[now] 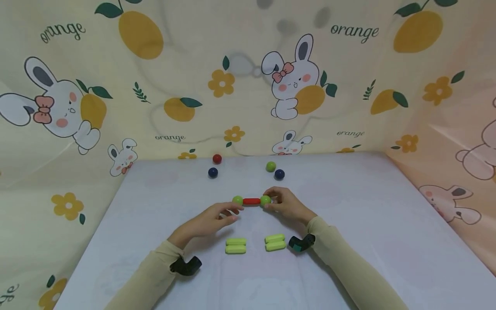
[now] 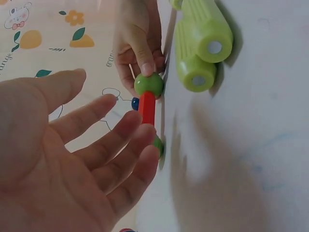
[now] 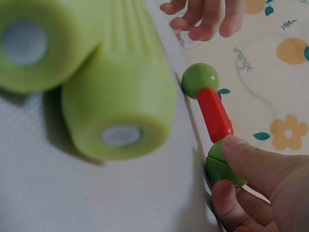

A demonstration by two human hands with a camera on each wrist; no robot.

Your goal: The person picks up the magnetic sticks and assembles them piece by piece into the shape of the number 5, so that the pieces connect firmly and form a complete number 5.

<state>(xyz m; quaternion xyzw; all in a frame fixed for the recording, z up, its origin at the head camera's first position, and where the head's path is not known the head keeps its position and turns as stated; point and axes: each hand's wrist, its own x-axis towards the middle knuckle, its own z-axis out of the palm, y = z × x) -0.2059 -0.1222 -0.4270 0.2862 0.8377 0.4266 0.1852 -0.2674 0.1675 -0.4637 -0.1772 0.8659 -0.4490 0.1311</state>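
A red magnetic rod lies on the table between two green balls, one touching each end. My right hand pinches the right green ball between thumb and fingers. Beside the left green ball is my left hand, its fingers spread and loosely bent, gripping nothing. The left wrist view shows that palm and its fingers partly covering the left ball. Whether a left fingertip touches the ball is unclear.
Nearer me lie two pairs of light-green rods, a left pair and a right pair, with silvery end discs. Farther back are a red ball, two dark-blue balls and a green ball. A printed cloth hangs behind the white table.
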